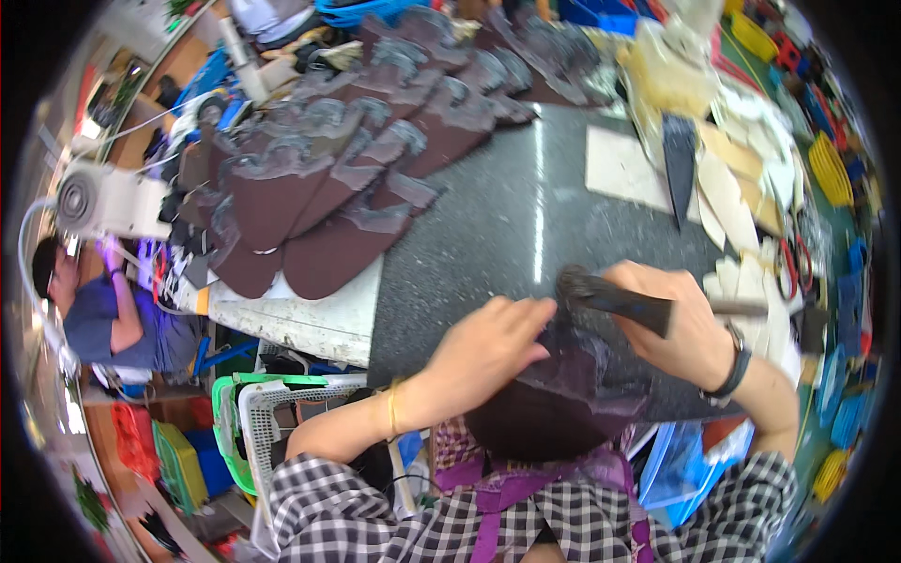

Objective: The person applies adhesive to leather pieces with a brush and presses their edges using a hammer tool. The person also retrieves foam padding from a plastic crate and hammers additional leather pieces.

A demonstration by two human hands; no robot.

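My right hand point(671, 319) is closed round a hammer point(615, 298), its dark head over the near part of the dark stone slab point(469, 244) and its handle end sticking out to the right. Just left of the hammer head, my left hand point(488, 352) is open, fingers stretched out over the edge of a dark brown leather piece point(530, 418). That piece has greyish edges and hangs partly over the slab's near side. Part of its upper edge is hidden by my hands. Similar brown leather pieces point(338, 249) lie overlapping in a pile at the far left.
Scissors point(796, 267) and pale scraps point(741, 281) lie at the right, near a dark pointed strip point(679, 164) and a yellowish container point(671, 70). White and green baskets point(249, 422) stand below left, a blue bin point(685, 469) below right. A co-worker point(113, 314) sits at far left.
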